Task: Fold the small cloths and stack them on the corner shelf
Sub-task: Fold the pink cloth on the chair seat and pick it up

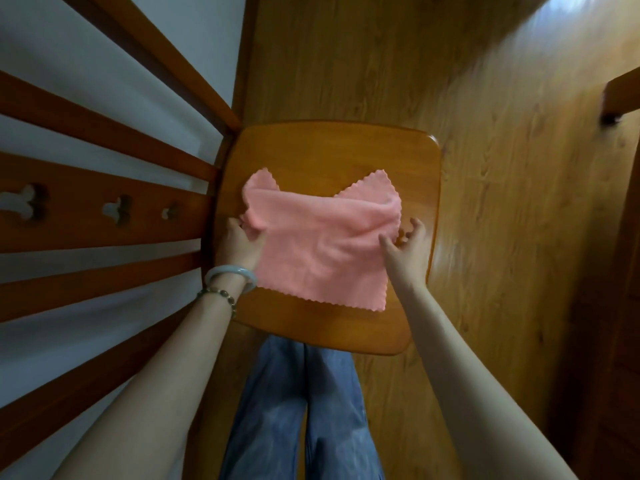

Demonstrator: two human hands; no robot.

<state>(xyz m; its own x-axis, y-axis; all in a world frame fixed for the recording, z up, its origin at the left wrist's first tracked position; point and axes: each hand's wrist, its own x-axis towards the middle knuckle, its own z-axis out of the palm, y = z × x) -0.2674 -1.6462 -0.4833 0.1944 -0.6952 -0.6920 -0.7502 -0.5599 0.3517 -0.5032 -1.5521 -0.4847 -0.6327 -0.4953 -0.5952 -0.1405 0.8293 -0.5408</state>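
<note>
Wood-grain floor (485, 168) fills the far and right of the view. A slatted wooden frame (86, 209) runs down the left, and I cannot tell what furniture it belongs to. Between them stands a square wooden seat (329, 147), which serves as the folding surface. Legs in blue jeans (277, 410) show at the near edge.

1. Cloth. The pink cloth (322, 251) lies on the seat, left of centre. Its far edge is rolled back toward me, so two zigzag corners stick out beyond the ridge. I judge the first fold to be under way and not yet squared.
2. Left hand (239, 247). It grips the cloth's left edge with the thumb on top, which anchors that side.
3. Right hand (408, 251). The thumb rests on the cloth. The fingers are spread and loosely bent just past the right edge, and I see no fabric between them.
4. Wrist items. A pale bangle (228, 271) and a bead bracelet (221, 296) sit on the left wrist.

Not visible: the corner shelf and any other cloths. A dark wooden piece (620, 98) at the far right is cut off.
</note>
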